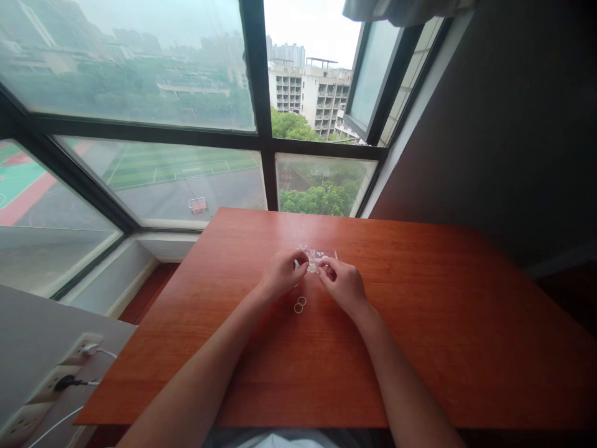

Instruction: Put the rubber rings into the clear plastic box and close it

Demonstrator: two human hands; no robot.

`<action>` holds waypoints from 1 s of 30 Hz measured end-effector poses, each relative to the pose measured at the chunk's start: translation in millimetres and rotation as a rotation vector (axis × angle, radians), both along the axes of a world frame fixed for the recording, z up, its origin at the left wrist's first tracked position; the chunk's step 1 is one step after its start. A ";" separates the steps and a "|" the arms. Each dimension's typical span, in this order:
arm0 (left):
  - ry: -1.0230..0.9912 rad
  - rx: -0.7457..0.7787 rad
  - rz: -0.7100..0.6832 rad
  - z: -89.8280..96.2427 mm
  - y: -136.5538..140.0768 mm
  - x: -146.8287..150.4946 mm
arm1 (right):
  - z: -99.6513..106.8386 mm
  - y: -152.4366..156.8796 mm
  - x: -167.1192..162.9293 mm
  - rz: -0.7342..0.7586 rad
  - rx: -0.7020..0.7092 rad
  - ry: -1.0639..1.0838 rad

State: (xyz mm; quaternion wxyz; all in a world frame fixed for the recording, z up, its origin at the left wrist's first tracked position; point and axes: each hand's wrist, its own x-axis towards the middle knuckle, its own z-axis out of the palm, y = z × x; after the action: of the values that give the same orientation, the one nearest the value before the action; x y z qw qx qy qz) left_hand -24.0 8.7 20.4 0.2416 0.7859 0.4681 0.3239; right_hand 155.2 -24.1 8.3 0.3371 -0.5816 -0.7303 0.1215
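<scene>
Above the middle of the wooden table (448,323), my left hand (283,274) is closed in a pinch at the left side of a small clear plastic bag (311,261). My right hand (344,284) also has its fingertips pinched together, close to the bag's right side; what lies between them is too small to make out. The bag is crinkled and shiny, with pale marks on it, and my fingers partly cover it. Nearer to me, two thin pale rings (298,308) lie on the tabletop, touching or overlapping. Another small pale piece shows just under my left hand, mostly hidden.
Dark-framed windows (265,144) rise behind the table's far edge, with one pane swung open at the upper right. Wall sockets (58,382) with plugs and white cables are at the lower left, beside the table. A dark wall (489,124) stands on the right.
</scene>
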 end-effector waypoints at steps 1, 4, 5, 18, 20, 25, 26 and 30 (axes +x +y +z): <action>0.013 0.016 0.024 -0.9 0.3 -0.4 | -0.5 0.2 -0.1 0.001 -0.002 -0.004; 0.065 0.056 0.071 -1.6 1.0 -2.5 | -2.1 0.9 -0.1 0.008 -0.014 -0.016; 0.085 0.070 0.081 -1.1 1.6 -4.1 | -2.4 1.2 0.0 0.011 -0.019 -0.020; 0.069 0.095 0.169 1.4 14.0 -24.2 | -1.0 -14.4 -24.3 0.306 -0.130 -0.206; 0.070 0.095 0.157 1.1 13.0 -22.4 | -0.9 -15.1 -26.3 0.308 -0.152 -0.247; 0.059 0.092 0.140 0.1 12.3 -21.2 | 2.9 -11.0 -16.6 0.234 -0.246 -0.280; 0.057 0.090 0.138 -0.1 12.3 -21.2 | 4.0 -10.1 -13.3 0.223 -0.267 -0.282; 0.058 0.086 0.125 -0.6 12.0 -20.9 | 7.8 -8.1 -1.7 0.218 -0.347 -0.281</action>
State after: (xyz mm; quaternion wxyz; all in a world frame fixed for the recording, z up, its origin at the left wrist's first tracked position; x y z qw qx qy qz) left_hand -44.9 20.8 19.8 0.1735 0.7737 0.5088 0.3352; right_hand 153.5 -32.2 16.1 0.1121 -0.5597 -0.7967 0.1985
